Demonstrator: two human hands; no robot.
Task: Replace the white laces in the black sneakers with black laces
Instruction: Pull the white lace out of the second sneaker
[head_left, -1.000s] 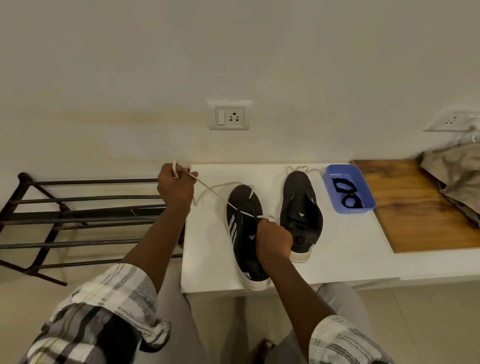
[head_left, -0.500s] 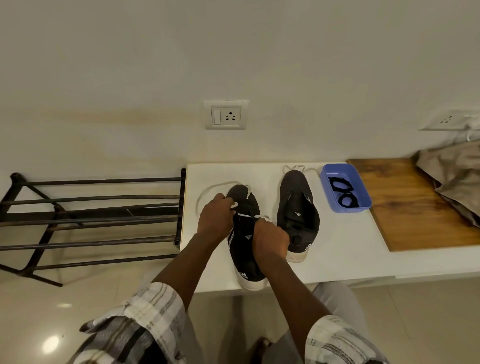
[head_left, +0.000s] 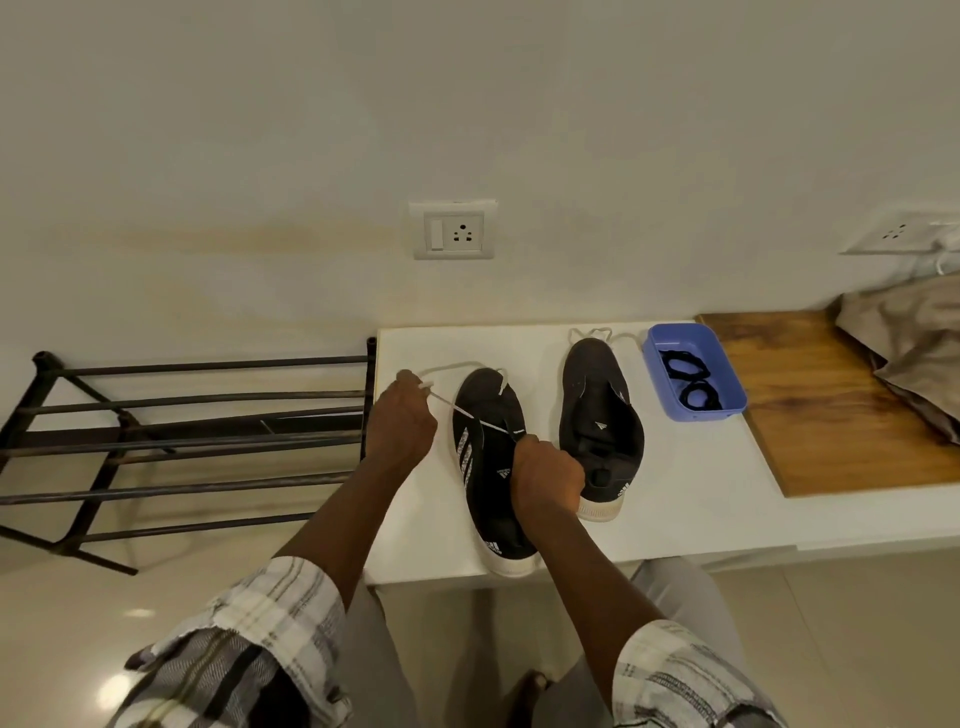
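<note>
White counter (head_left: 701, 493) is carrying, near its left edge, a black fabric sneaker with white stripes (head_left: 488, 499); left grip (head_left: 400, 421) and right grip (head_left: 545, 475) are each pinching its taut thin white lace (head_left: 467, 413).

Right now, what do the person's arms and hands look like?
The left sleeve and right sleeve belong to a white, grey and black checked shirt, rolled up near the elbows. The left hand and right hand wear no gloves; no watch or ring shows.
</note>
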